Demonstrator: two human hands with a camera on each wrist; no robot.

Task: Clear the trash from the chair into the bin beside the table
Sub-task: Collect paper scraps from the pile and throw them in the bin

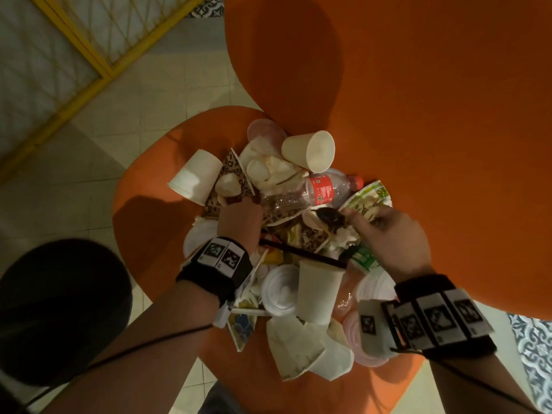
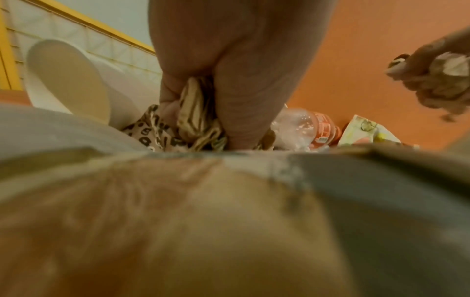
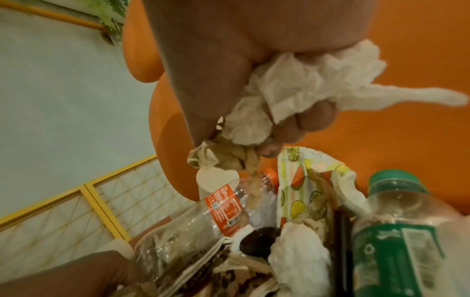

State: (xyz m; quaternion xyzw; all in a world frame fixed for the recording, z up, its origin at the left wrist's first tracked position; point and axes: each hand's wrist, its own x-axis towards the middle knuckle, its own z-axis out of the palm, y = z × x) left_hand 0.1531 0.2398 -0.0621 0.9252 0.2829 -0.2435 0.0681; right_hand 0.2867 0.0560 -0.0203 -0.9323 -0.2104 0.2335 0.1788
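A heap of trash covers the orange chair seat [image 1: 149, 186]: white paper cups [image 1: 195, 176], a clear bottle with a red label [image 1: 316, 191], lids, a fruit-print paper plate [image 1: 370, 198] and a black straw [image 1: 301, 253]. My left hand [image 1: 239, 209] reaches into the middle of the heap and grips a crumpled leopard-print paper [image 2: 152, 130] between thumb and fingers [image 2: 244, 112]. My right hand [image 1: 363, 219] is just above the heap's right side, holding a wad of white and brownish tissue [image 3: 305, 84]. The right hand's fingers [image 3: 315, 116] curl round that wad.
The tall orange chair back [image 1: 418, 100] rises behind and to the right of the heap. A green-capped bottle [image 3: 401, 231] lies below my right hand. A dark round shape [image 1: 59, 309] sits on the tiled floor left of the chair. A yellow-framed screen [image 1: 89, 61] stands at the far left.
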